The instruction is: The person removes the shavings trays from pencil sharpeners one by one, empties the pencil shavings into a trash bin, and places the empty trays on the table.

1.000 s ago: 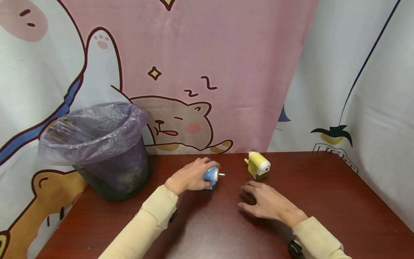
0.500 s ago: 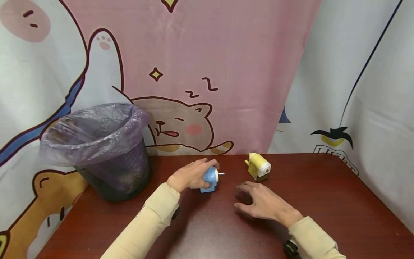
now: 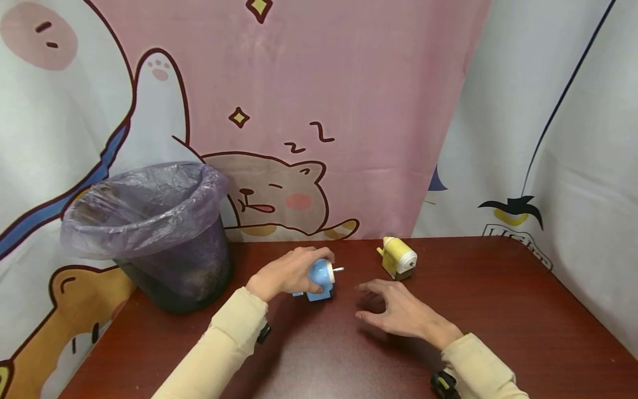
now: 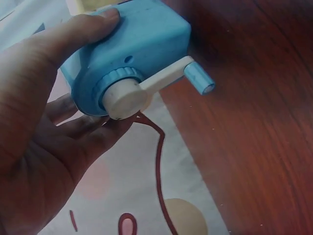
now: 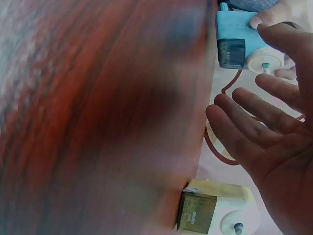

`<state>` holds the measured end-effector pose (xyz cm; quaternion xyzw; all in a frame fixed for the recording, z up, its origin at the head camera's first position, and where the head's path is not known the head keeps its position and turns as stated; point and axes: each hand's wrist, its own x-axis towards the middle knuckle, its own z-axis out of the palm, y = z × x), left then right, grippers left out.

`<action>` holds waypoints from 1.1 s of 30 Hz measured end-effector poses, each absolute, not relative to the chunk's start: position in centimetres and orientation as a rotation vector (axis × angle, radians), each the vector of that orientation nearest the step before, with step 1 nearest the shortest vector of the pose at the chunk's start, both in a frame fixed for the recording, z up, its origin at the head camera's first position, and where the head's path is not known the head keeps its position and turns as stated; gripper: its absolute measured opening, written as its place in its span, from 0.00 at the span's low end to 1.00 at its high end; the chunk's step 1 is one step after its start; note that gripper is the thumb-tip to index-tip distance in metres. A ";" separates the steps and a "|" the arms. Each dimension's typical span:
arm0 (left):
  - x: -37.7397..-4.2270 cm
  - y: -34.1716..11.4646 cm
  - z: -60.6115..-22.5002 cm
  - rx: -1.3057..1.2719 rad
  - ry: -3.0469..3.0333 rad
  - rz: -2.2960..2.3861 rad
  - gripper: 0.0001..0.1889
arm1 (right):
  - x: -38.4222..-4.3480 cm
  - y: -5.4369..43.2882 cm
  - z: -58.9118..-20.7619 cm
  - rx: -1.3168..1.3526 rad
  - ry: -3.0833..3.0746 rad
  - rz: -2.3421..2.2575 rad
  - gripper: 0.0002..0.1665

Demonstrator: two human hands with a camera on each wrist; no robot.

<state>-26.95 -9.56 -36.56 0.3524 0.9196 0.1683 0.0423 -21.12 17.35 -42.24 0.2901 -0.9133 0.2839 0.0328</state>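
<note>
My left hand (image 3: 291, 272) grips a blue hand-crank pencil sharpener (image 3: 319, 280) from above, thumb on the near side. In the left wrist view, its white crank arm (image 4: 166, 76) with a blue knob points away from the palm. A short, thin whitish stick (image 3: 338, 269) juts from the white front toward the right. My right hand (image 3: 404, 310) hovers low over the table to the right, fingers spread and slightly bent, holding nothing. Beyond it stands a yellow pencil sharpener (image 3: 397, 257) with a white front, apart from both hands; in the right wrist view its dark drawer (image 5: 197, 213) shows.
A mesh waste bin (image 3: 199, 266) lined with a purple plastic bag (image 3: 149, 238) stands at the left. The brown table (image 3: 319, 354) ends at a printed cloth (image 3: 379, 138) along the back, and more cloth hangs on the right.
My left hand has drawn the blue sharpener slightly left and nearer, and its crank now shows at the left. My right hand has shifted a little left. The yellow sharpener has stayed put.
</note>
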 end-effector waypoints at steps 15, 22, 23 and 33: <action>-23.3 -9.4 -34.1 1.181 2.770 0.593 0.32 | -20.6 17.0 -41.5 0.758 -2.799 1.363 0.34; -21.8 -9.4 -33.3 1.290 2.755 0.633 0.33 | -20.1 16.4 -40.9 0.776 -2.732 1.578 0.36; -21.6 -9.4 -33.2 1.299 2.754 0.642 0.33 | -20.1 16.3 -40.9 0.789 -2.714 1.617 0.36; -20.4 -9.5 -33.1 1.393 2.703 0.720 0.32 | -19.5 15.5 -40.9 0.899 -2.566 1.928 0.36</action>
